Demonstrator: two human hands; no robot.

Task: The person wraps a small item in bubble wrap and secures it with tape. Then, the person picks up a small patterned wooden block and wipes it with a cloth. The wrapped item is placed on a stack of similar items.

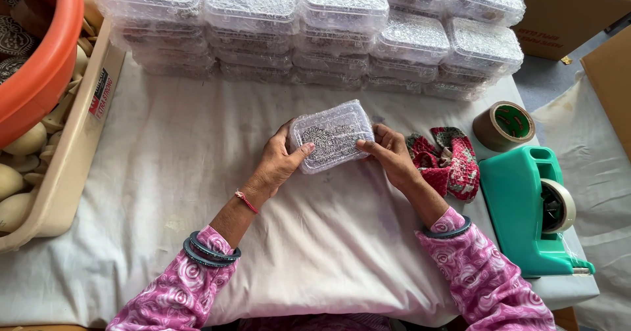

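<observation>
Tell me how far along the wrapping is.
Done: stacks of bubble-wrapped packets fill the back of the table. In hand: left hand and right hand hold one more bubble-wrapped block. Left: unwrapped wooden pieces remain in the beige crate.

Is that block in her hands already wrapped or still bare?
Wrapped: clear bubble wrap covers the patterned block on every visible side, held between left hand and right hand.

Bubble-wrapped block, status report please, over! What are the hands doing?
Left hand and right hand both grip the bubble-wrapped block, one at each end. Block held just above the white cloth. Nothing between the hands; wrapped stacks behind, tape dispenser to the right.
</observation>
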